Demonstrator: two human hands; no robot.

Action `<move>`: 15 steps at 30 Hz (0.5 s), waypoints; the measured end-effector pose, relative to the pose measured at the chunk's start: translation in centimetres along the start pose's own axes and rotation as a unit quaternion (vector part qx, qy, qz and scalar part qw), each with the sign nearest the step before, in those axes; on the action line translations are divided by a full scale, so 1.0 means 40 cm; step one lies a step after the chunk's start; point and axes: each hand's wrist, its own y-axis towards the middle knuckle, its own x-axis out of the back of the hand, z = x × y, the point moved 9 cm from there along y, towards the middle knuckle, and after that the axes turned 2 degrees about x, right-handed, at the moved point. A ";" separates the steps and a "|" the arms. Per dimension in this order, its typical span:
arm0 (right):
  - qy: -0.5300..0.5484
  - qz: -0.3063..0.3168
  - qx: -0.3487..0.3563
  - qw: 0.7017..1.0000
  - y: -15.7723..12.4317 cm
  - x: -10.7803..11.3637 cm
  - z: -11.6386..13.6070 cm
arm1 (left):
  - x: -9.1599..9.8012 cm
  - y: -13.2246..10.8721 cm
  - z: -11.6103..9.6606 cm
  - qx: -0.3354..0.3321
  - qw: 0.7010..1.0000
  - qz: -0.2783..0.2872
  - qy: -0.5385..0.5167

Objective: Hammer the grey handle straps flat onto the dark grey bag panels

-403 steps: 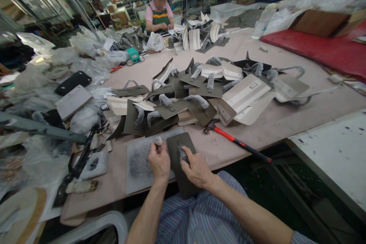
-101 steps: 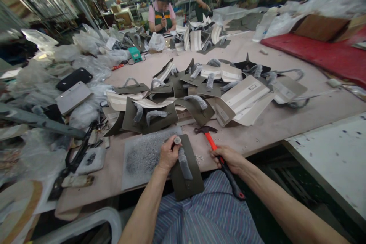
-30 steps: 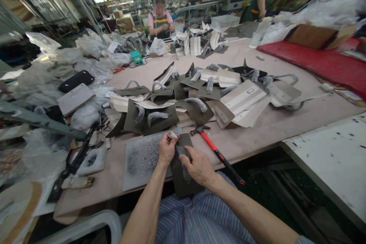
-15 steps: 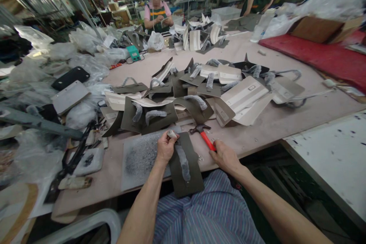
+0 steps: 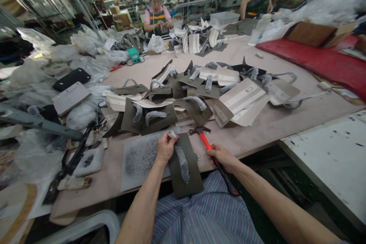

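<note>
**Gripping a hammer (image 5: 207, 143) beside a dark panel (image 5: 193, 162) at a crowded worktable (image 5: 288, 126)**

My right hand (image 5: 222, 157) closes around the hammer's handle, right of the dark panel; I cannot tell whether the hammer's head touches the worktable. My left hand (image 5: 166, 148) pinches a stubby pale cylinder (image 5: 172, 134) between thumb and fingers, at the panel's upper end. The panel lies over the right side of a speckled grey board (image 5: 140, 160), its lower end jutting past the worktable's edge above my striped clothing (image 5: 197, 217). A plastic-wrapped handle (image 5: 183, 164) runs down the panel's face. Small pale bits (image 5: 199, 158) dot the surface between the panel and my right hand. Beyond, a jumbled pile of panels (image 5: 240, 99) shows dark and cream sides. Clear plastic bags (image 5: 65, 53) heap up at left, and a red sheet (image 5: 311, 57) covers the far right. Across from me, 1 co-worker in pink sleeves (image 5: 158, 19) brings 2 hands together; another person (image 5: 259, 0) leans in farther right.
</note>
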 end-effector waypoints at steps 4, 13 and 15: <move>0.029 0.031 -0.020 0.999 -0.027 -0.035 0.027 | -0.010 0.002 -0.010 -0.023 0.998 0.031 0.052; -0.316 -0.157 0.439 0.826 -0.252 -0.056 0.376 | -0.029 -0.043 -0.043 -0.097 0.981 0.028 0.168; -0.438 -0.160 0.454 0.759 -0.262 -0.074 0.386 | -0.029 -0.044 -0.044 -0.098 0.979 0.026 0.179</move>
